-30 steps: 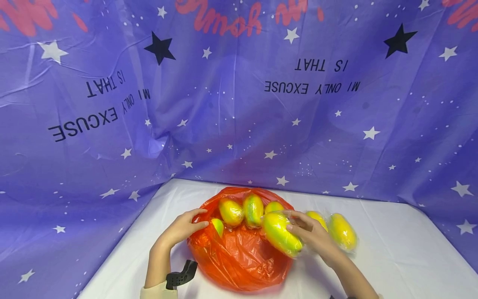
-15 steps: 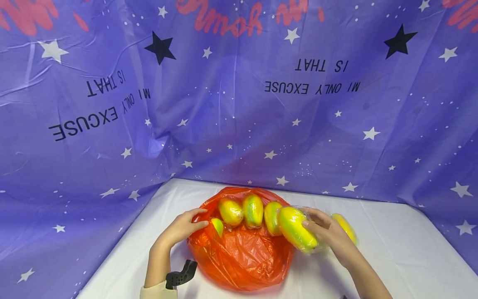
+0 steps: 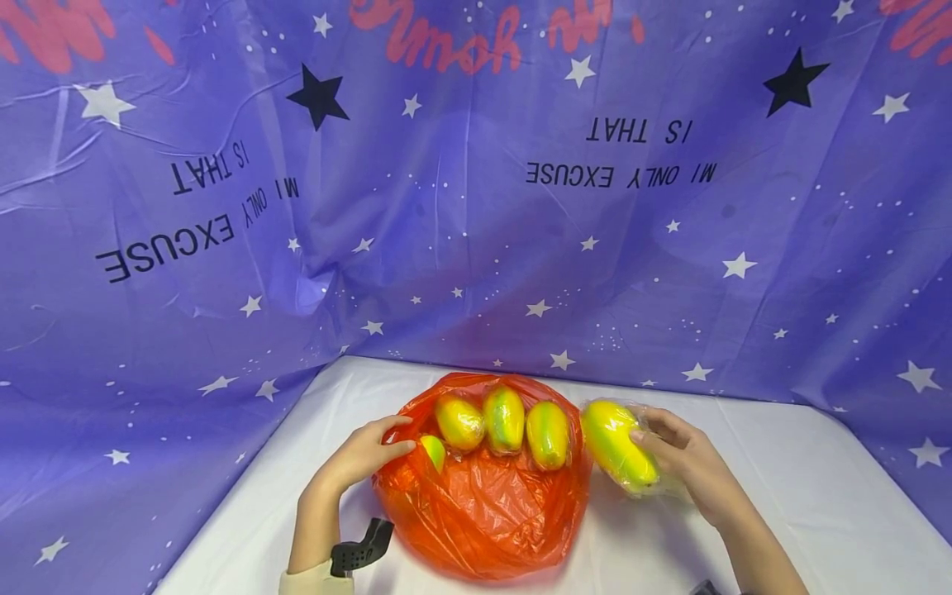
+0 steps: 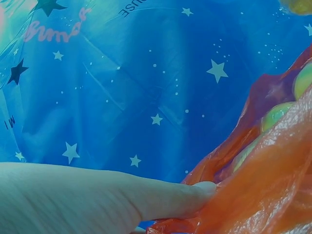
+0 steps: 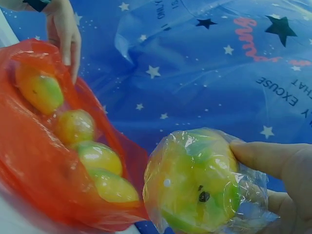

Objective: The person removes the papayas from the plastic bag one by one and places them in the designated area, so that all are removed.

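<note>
In the head view a yellow-green mango in clear plastic wrap [image 3: 617, 442] is held by my right hand [image 3: 695, 463], just right of the bag. The right wrist view shows the thumb and fingers gripping this mango [image 5: 195, 183] from one side. A red plastic bag [image 3: 491, 512] stands open on the table. Several wrapped mangoes, such as one mango [image 3: 504, 420], sit along its far side. At the bag's left rim, my left hand [image 3: 364, 450] pinches the film; its thumb [image 4: 200, 192] lies on the red edge in the left wrist view.
The table [image 3: 781, 496] wears a white cover. A purple curtain [image 3: 476, 207] with stars and lettering hangs behind and to the sides. A black wrist strap mount [image 3: 362, 547] sits on the left forearm.
My right hand has carried the mango rightward, from over the bag's right rim to beside it. Two mangoes on the table at right are now out of sight behind it. The left hand stays put.
</note>
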Demonstrator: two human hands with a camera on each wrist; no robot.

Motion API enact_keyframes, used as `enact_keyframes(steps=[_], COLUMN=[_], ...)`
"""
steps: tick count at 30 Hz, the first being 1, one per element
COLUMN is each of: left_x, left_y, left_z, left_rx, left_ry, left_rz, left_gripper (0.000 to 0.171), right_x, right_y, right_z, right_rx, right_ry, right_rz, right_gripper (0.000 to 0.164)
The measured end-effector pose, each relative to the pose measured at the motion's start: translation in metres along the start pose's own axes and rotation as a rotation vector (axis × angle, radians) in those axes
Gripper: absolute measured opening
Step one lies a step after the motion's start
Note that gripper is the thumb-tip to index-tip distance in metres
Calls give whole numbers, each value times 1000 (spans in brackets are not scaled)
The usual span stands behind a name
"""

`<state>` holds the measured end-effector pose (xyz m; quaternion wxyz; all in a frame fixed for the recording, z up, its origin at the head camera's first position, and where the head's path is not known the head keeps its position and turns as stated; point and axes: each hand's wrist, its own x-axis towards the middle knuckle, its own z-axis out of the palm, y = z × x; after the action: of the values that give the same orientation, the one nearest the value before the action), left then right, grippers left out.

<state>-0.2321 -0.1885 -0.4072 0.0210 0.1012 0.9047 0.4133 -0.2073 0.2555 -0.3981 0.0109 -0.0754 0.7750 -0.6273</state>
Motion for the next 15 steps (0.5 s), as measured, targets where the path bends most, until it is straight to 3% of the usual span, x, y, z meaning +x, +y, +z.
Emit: enact_keyframes(steps=[15], left_x=[2], left_y=[-2], left_z=[2], left_rx=[10], left_ry=[3], left_rz=[-15], left_gripper=[44], right_x=[-4], right_y=[-2], right_z=[-27], right_rx=[-135], right_ry=[75], right_rz=[12], right_gripper=[51])
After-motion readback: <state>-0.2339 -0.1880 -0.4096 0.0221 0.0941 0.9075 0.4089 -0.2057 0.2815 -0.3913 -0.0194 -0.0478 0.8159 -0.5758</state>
